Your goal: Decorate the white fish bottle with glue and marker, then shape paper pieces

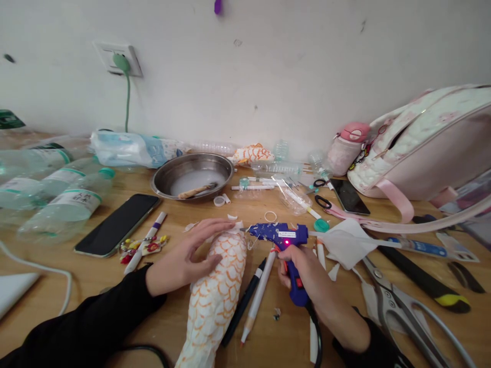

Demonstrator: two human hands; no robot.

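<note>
White form (pixel 218 301) w/ orange scales, nearest the camera, is covered at its far end by the L hand (pixel 178 258); blue glue gun (pixel 274 232) is held in the R hand (pixel 309 273).

Form is laid lengthwise on the wooden table (pixel 286 340), btwn both hands, its near end cut off by the bottom edge. L forearm, in a black sleeve (pixel 92 319), is angled in from lower left; palm is turned down, fingers stretched fwd & close together, thumb spread apart along the form's side. R forearm is brought in from lower right, fingers wrapped around the gun's handle, thumb laid along its back. Nozzle is pointed left, near L fingertips; contact w/ the form can't be told. Dark pen (pixel 245 301) & white marker (pixel 259 299) are seen btwn form & gun.
</note>
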